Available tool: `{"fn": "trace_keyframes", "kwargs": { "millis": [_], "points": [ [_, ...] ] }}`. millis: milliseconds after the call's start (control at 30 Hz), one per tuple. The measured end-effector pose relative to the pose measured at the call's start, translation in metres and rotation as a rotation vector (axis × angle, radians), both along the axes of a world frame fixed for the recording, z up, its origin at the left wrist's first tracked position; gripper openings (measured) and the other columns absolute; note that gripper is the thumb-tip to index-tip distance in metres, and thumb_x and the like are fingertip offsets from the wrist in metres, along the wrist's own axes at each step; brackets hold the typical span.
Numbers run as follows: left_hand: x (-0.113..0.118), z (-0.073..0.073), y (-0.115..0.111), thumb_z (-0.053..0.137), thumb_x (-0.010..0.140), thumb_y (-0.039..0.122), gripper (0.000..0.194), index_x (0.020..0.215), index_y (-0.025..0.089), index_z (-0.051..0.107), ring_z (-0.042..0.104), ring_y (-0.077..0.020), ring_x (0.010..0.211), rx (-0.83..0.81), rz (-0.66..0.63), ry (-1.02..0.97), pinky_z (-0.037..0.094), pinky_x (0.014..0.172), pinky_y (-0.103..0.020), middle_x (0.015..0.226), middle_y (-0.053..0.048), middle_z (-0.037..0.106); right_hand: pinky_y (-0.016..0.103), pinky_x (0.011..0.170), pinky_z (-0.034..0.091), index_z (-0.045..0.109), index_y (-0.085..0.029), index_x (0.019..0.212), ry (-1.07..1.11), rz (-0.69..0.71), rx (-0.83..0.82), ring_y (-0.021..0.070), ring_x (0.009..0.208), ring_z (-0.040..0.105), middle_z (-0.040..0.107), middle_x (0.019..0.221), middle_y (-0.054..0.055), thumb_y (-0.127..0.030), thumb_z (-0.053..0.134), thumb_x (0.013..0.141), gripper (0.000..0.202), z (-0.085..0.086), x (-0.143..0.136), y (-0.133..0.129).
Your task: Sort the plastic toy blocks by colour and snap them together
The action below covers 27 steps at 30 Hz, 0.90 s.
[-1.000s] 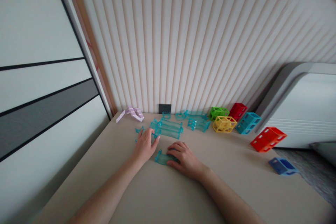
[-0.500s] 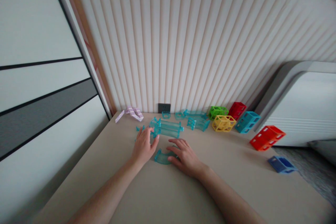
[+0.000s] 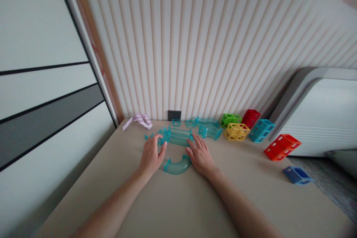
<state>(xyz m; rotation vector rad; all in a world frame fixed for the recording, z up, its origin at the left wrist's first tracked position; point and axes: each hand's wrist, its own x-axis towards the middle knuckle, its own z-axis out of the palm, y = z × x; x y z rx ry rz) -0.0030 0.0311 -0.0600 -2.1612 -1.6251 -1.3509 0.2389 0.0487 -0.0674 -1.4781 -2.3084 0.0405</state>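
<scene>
Clear teal plastic track pieces lie on the beige table. My left hand (image 3: pixel 152 153) is open, its fingertips at the small teal connector pieces (image 3: pixel 164 135) left of the straight track pieces (image 3: pixel 180 136). At the right end of those straight pieces rests my right hand (image 3: pixel 201 154), fingers spread, touching or nearly touching them. Between my wrists, nearer to me, lies a curved teal track piece (image 3: pixel 177 166), its right end beside my right hand. Another teal track piece (image 3: pixel 213 132) sits farther right. Neither hand visibly lifts anything.
Along the right stand block frames: green (image 3: pixel 231 120), yellow (image 3: pixel 237 132), dark red (image 3: pixel 251 118), teal (image 3: pixel 261 130), orange-red (image 3: pixel 282 147) and blue (image 3: pixel 297 175). A folded lilac striped piece (image 3: pixel 141 121) lies back left. Behind is a ribbed wall with a black socket (image 3: pixel 174 115).
My right hand has moved forward from over the curved track piece to the right end of the straight pieces, uncovering the curve. The left hand has barely shifted.
</scene>
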Motion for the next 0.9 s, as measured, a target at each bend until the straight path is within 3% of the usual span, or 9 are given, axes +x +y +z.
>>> {"fn": "trace_keyframes", "kwargs": {
  "millis": [200,333,467,600,767,900],
  "points": [
    [-0.002,-0.001,0.0,0.045,0.101,0.037,0.028,0.119,0.017,0.049,0.067,-0.0282,0.101,0.05,0.06,-0.108,0.056,0.087,-0.043,0.106,-0.014,0.067,0.054,0.119,0.029,0.054,-0.02,0.143,0.001,-0.006,-0.02,0.032,0.148,0.032,0.035,0.16,0.017,-0.041,0.037,0.105,0.047,-0.001,0.0,0.0],
    [-0.003,0.003,-0.002,0.046,0.101,0.034,0.027,0.122,0.016,0.049,0.066,-0.0277,0.103,0.114,0.033,-0.067,0.056,0.088,-0.043,0.109,-0.014,0.067,0.057,0.117,0.03,0.054,-0.019,0.142,0.024,0.012,0.03,0.0326,0.147,0.033,0.036,0.159,0.019,-0.04,0.038,0.105,0.046,-0.003,0.002,0.002],
    [-0.001,0.011,-0.008,0.048,0.1,0.028,0.027,0.124,0.017,0.049,0.065,-0.0269,0.107,0.213,-0.061,0.055,0.052,0.096,-0.046,0.11,-0.013,0.067,0.059,0.117,0.03,0.044,-0.017,0.148,0.088,0.071,0.214,0.0322,0.147,0.033,0.036,0.158,0.021,-0.039,0.046,0.102,0.051,0.004,0.002,-0.002],
    [0.005,0.021,-0.02,0.051,0.098,0.026,0.032,0.128,0.015,0.048,0.061,-0.0271,0.115,0.292,-0.23,0.176,0.047,0.105,-0.049,0.114,-0.013,0.067,0.056,0.116,0.033,0.034,-0.022,0.153,0.126,0.268,0.38,0.0296,0.146,0.034,0.036,0.157,0.02,-0.035,0.056,0.099,0.06,0.017,-0.005,-0.018],
    [0.017,0.028,-0.033,0.05,0.1,0.034,0.032,0.126,0.016,0.051,0.062,-0.0258,0.108,0.316,-0.411,0.249,0.046,0.104,-0.048,0.106,-0.011,0.067,0.051,0.11,0.041,0.039,-0.02,0.149,0.177,0.432,0.369,0.0296,0.136,0.047,0.051,0.146,0.019,-0.028,0.057,0.096,0.057,0.028,-0.015,-0.034],
    [0.022,0.026,-0.035,0.044,0.102,0.041,0.045,0.14,0.016,0.042,0.063,-0.0254,0.106,0.28,-0.502,0.277,0.049,0.098,-0.046,0.109,-0.012,0.067,0.044,0.097,0.05,0.058,-0.019,0.13,0.361,0.486,0.301,0.0265,0.112,0.063,0.069,0.12,0.015,-0.019,0.052,0.094,0.036,0.028,-0.014,-0.037]
  ]
}}
